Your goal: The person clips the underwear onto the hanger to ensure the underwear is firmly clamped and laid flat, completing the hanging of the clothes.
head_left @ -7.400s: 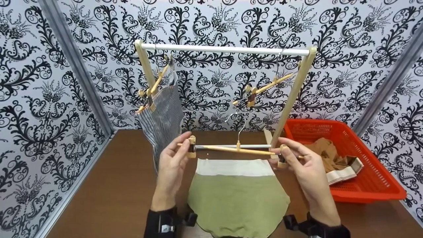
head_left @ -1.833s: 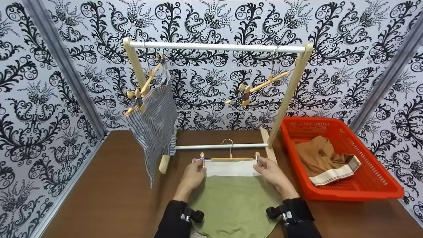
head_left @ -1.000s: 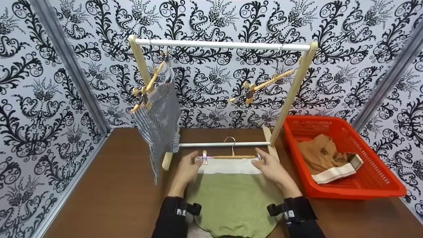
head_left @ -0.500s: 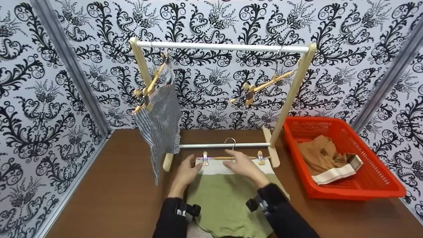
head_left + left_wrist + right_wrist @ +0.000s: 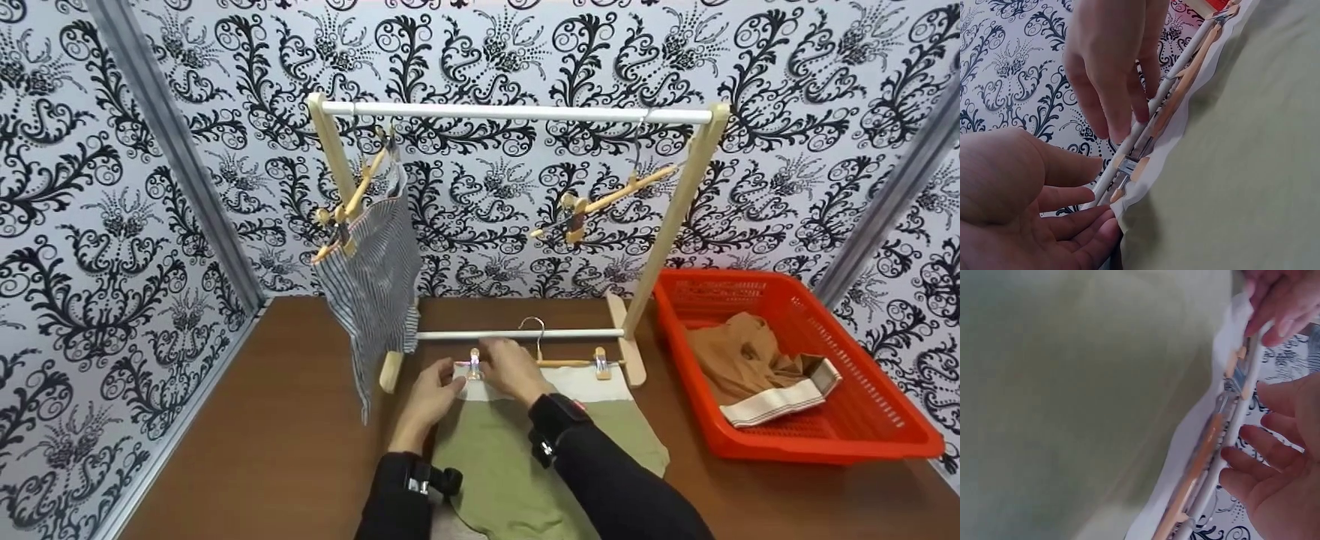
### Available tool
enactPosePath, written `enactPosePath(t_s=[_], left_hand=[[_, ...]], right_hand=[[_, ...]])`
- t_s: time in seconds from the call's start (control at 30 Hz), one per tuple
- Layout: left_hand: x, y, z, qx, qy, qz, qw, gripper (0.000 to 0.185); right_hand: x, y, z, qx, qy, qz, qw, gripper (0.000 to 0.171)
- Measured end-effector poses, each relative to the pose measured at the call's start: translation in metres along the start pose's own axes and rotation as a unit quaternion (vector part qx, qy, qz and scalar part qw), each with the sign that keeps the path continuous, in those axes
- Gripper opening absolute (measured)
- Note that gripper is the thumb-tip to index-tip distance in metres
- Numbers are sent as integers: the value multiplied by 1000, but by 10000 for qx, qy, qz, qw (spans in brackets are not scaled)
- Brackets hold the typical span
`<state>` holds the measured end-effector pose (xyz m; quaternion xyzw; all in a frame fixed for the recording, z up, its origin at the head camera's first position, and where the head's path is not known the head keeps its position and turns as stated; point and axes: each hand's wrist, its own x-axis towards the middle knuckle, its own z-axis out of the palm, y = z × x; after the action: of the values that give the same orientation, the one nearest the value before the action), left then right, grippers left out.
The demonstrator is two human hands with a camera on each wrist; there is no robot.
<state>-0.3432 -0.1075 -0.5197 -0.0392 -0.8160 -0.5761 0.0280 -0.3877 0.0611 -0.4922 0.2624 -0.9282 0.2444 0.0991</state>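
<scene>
Our soft green garment with a white waistband (image 5: 525, 442) lies flat on the brown table (image 5: 262, 420), its band under the wooden clip hanger (image 5: 559, 362). It looks light and floppy; we'd lift by the stiff hanger bar. Our left hand (image 5: 431, 390) and right hand (image 5: 510, 367), fingers relaxed, touch the left metal clip (image 5: 474, 364).
</scene>
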Motion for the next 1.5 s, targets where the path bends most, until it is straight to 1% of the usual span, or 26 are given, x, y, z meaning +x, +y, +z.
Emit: enactPosePath(t_s=[0.13,0.2,0.3,0.5,0.6,0.7,0.93,1.1,1.37,1.5], left_hand=[[-1,-2,-1,10,53,44,10000,48],[-2,-3,-1,6,82,43,10000,47],[-3,-4,-1,0,78,39,10000,46],[-4,-4,0,-88,49,-8,9999,46],[-5,-3,0,-176,-2,-45,9998,47],[-5,-3,1,-258,-46,-71,9996,47],[-1,-5,5,-280,-56,-107,9995,46],[-1,-6,5,-362,-61,-165,9992,47],[1,-2,6,-611,-106,-228,9978,43],[3,-2,8,-761,-155,-112,9969,39]], right_hand=[[1,-3,9,-403,-297,-13,9987,19],[1,-4,12,-615,-362,-34,9974,24],[-1,-4,15,-756,-415,7,9963,31],[-4,-1,12,-617,-655,332,9954,56],[-4,0,11,-546,-779,429,9945,62],[-4,1,10,-492,-796,462,9945,62],[-5,5,10,-182,-454,261,9985,49],[-8,8,13,59,-304,229,9993,50],[-4,9,11,319,-196,145,9992,44],[-2,8,13,621,-232,58,9978,38]])
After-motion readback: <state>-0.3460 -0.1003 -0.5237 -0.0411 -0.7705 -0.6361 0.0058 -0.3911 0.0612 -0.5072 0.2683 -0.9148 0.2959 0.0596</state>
